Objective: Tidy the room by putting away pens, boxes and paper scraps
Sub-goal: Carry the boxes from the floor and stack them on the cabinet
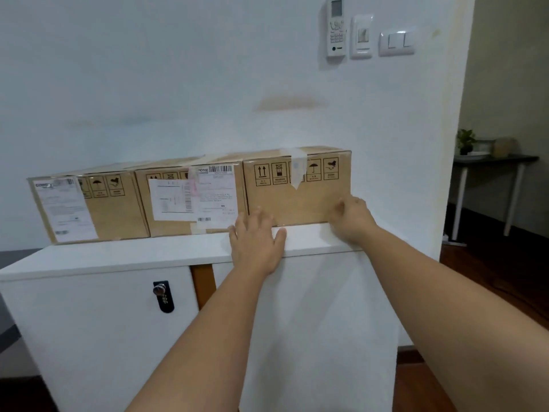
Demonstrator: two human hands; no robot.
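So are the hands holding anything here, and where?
Nothing is lifted. Both hands, left and right, touch the rightmost box at its lower front corners.

three brown cardboard boxes stand side by side in a row on top of a white cabinet (118, 257), pushed back against a pale wall, with the right box (297, 188) touching the middle box (193, 197) and the left box (89, 206) at the far end. the left hand (257, 242) lies flat with fingers spread on the cabinet top at the right box's lower left corner, while the right hand (352, 217) presses against that box's lower right corner. a combination lock (162, 296) sits on the cabinet front, and a remote control (336, 26) and light switches (396, 41) are mounted on the wall above.
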